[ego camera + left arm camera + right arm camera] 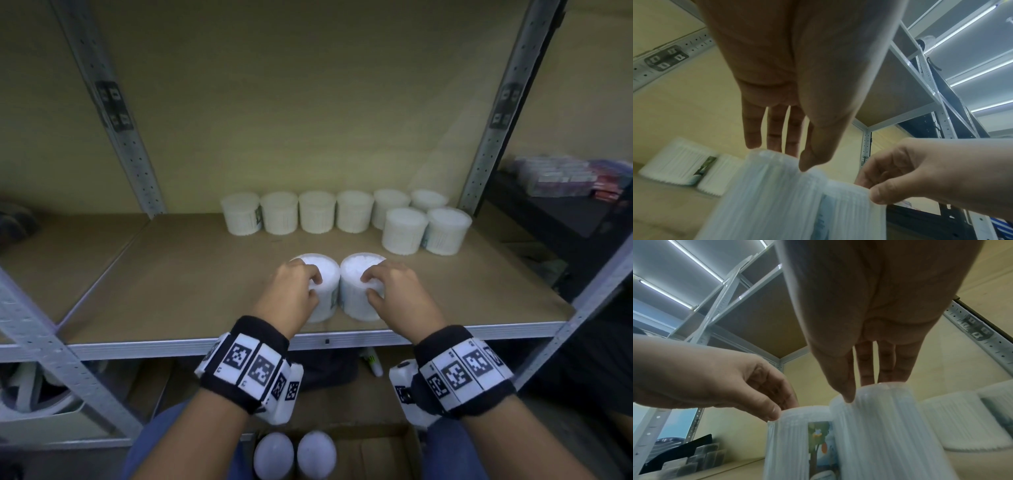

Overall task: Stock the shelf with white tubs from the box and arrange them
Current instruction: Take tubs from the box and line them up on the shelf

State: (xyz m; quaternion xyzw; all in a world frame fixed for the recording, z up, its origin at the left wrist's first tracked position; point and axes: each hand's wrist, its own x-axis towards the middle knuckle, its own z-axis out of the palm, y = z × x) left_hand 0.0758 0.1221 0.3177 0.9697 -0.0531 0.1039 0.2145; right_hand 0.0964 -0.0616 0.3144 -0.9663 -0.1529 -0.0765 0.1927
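Now two tubs are being set near the shelf (pixel 178 274) front: the left tub (pixel 323 274) is gripped from above by the left hand (pixel 291 291), the right tub (pixel 356 270) by the right hand (pixel 399 291), fingers curled over each rim; next, they likely need sliding back beside the stocked rows (pixel 317 212).

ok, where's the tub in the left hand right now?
Head view: the left-hand tub stands near the shelf's front edge, centre, gripped from above by the left hand, touching the right hand's tub.

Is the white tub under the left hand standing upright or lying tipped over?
Upright. The white ribbed plastic tub stands on the brown shelf board, round top up; the left hand grips its rim from above.
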